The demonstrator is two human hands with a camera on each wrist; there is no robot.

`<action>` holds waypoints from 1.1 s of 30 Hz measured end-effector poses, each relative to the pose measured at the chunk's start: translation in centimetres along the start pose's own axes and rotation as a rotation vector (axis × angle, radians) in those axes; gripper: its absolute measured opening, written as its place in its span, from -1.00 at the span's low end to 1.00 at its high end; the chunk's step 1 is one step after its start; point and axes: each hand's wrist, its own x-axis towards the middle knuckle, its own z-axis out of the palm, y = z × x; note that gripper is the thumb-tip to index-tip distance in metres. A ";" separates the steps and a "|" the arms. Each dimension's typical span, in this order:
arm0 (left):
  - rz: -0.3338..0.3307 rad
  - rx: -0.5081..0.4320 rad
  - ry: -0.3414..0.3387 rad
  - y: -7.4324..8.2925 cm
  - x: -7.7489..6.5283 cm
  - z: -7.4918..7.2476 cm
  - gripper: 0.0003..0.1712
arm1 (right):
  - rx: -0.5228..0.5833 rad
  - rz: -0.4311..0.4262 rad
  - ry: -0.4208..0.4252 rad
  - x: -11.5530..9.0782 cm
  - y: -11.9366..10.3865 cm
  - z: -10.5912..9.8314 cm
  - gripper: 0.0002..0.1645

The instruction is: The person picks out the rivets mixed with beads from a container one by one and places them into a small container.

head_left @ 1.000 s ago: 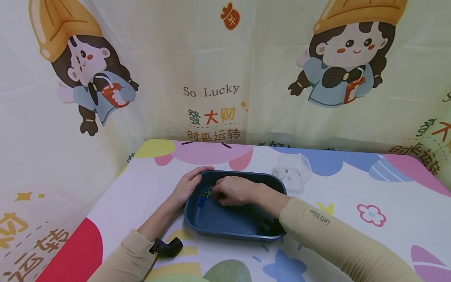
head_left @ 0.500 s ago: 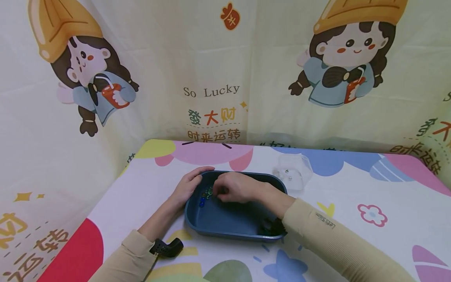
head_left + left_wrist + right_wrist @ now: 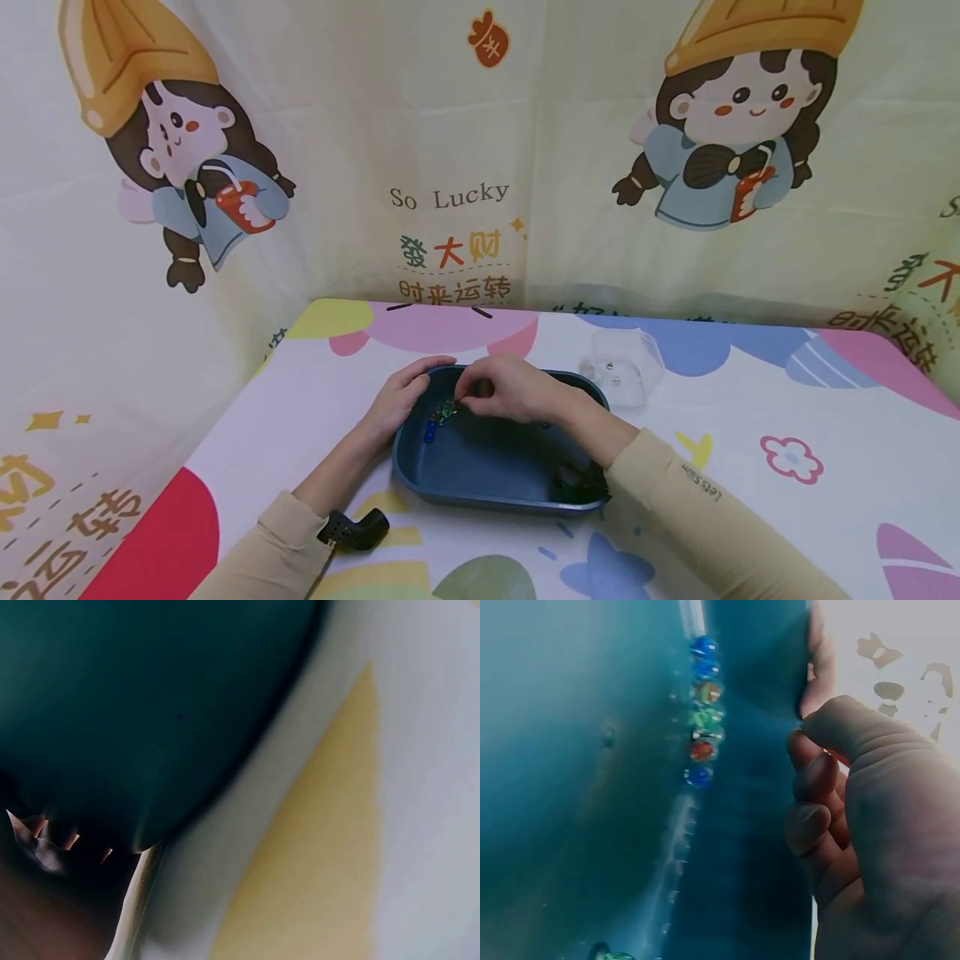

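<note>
A dark blue plastic tray [image 3: 495,500] stands on the table. My left hand [image 3: 399,397] holds its far left corner, the thumb near the rim. Several coloured glass marbles [image 3: 703,716], blue, green and orange-red, lie in a row along the tray's left inner side. Just right of them, over the tray, is my right hand [image 3: 510,390]. In the right wrist view its thumb and forefinger tips come together, with a tiny glint between them; its kind cannot be told. A clear marble [image 3: 609,736] lies apart on the tray floor. The left wrist view mostly shows the tray's outer wall [image 3: 150,697].
Behind the tray at the right stands a clear plastic box [image 3: 622,367] with a few small shiny pieces in it. A dark shape [image 3: 579,483] shows at the tray's near right corner; its kind is unclear. A printed cloth [image 3: 337,167] hangs behind the table.
My right hand has risen slightly and drawn back, its fingertips now plainer beside the marbles. A clear marble has come into sight under the wrist. The left hand and tray stay put.
</note>
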 end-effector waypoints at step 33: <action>-0.008 -0.024 0.006 -0.1 0.0 0.0 -0.48 | 0.142 -0.042 0.325 -1.8 0.7 -1.5 -0.90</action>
